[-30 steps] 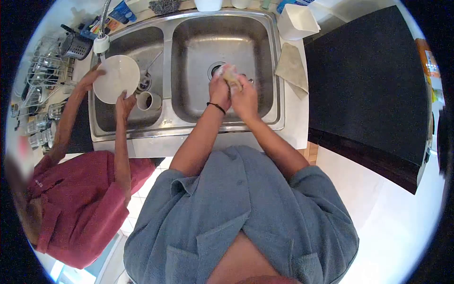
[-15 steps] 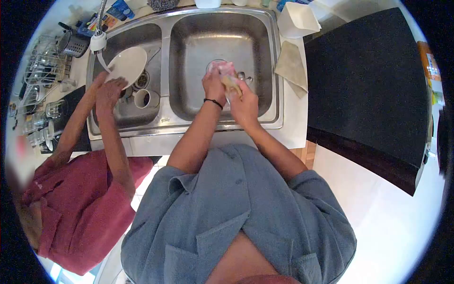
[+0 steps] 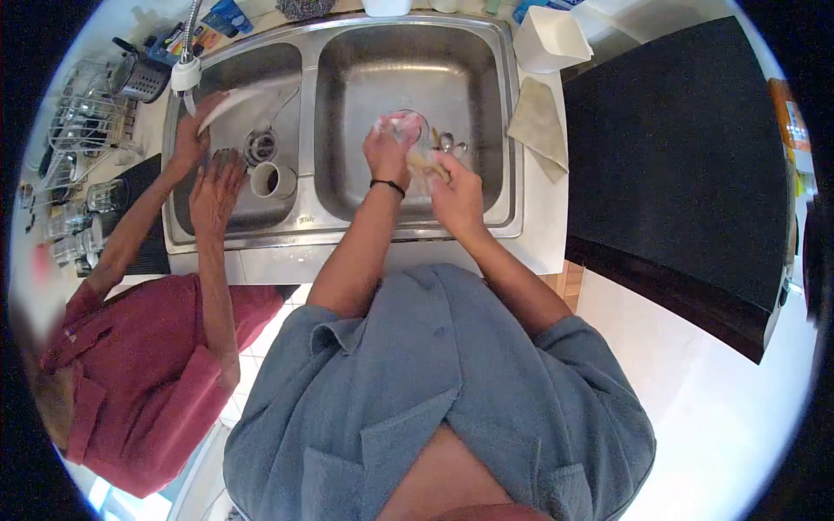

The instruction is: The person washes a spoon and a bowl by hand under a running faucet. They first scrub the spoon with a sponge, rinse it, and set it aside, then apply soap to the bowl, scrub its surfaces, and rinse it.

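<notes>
Over the right sink basin (image 3: pixel 347 69), my left hand (image 3: pixel 385 161) is closed around a pink, sudsy sponge or cloth (image 3: pixel 407 127). My right hand (image 3: pixel 458 193) grips a tan, slender item (image 3: pixel 423 161), blurred by motion, perhaps a utensil; its kind cannot be made out. The two hands are close together, a little apart. Beside them, metal spoons (image 3: pixel 447 141) lie on the basin floor near the drain.
At left, a co-worker's hands (image 3: pixel 217 187) are in the other basin, one on a tilted white plate (image 3: pixel 228 106). A mug (image 3: pixel 273 181) and a drain strainer (image 3: pixel 260 148) sit there. A cloth (image 3: pixel 537 126) and white container (image 3: pixel 552 39) stand right; a dish rack (image 3: pixel 91 113) is far left.
My hands have drawn slightly apart, the right moving a little to the right. The co-worker's plate has tilted edge-on, and one of their hands has come off it.
</notes>
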The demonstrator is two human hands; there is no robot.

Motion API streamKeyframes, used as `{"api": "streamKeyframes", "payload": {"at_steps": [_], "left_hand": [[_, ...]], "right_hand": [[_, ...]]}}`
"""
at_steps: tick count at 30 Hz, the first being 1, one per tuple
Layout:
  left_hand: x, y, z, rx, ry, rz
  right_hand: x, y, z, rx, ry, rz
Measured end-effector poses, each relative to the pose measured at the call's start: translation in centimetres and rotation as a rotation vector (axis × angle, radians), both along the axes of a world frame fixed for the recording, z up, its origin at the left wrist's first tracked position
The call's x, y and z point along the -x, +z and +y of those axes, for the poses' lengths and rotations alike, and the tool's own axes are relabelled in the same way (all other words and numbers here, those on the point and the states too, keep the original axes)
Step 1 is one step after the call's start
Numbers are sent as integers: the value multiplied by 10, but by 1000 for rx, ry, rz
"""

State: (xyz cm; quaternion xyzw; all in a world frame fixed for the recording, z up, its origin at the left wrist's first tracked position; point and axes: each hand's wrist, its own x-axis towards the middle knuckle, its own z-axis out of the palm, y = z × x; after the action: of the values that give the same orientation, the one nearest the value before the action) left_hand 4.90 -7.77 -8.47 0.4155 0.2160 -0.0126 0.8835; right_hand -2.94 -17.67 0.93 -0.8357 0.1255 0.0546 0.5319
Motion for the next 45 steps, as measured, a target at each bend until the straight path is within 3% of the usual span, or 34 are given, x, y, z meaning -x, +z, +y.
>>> {"api": "streamKeyframes", "payload": {"at_steps": [3,7,10,13,19,22,26,31,34,37,40,43,45], "left_hand": [[-3,-7,3,-13,2,0],[7,2,-11,-18,-144,-59],[0,13,-13,93,-67,-27],[-19,9,8,-41,2,-17],[-5,15,-19,-136,-181,-88],[-19,13,-14,132,-65,18],[-21,15,-9,-9,-51,40],[-6,18,-21,-93,-140,111],[-7,27,-29,43,-30,173],[-16,31,-14,-111,-63,300],[-24,16,-2,3,0,204],[-19,15,-6,45,-71,224],[-8,26,-18,130,-178,236]], "right_hand": [[1,-12,-15,-53,74,-97],[-22,-2,-9,75,-56,-152],[-24,-8,-3,44,17,-110],[-12,-11,-4,-12,49,-135],[-40,-11,-3,11,-67,-181],[-22,6,-9,31,26,38],[-8,-33,-31,-102,-1,-114],[-26,-25,-32,-89,-145,-258],[-21,-29,-16,-28,-48,-247],[0,-9,-10,26,54,-157],[12,-20,-25,100,164,-80],[1,-20,-32,-6,-7,-109],[-13,-15,-25,12,41,-299]]}}
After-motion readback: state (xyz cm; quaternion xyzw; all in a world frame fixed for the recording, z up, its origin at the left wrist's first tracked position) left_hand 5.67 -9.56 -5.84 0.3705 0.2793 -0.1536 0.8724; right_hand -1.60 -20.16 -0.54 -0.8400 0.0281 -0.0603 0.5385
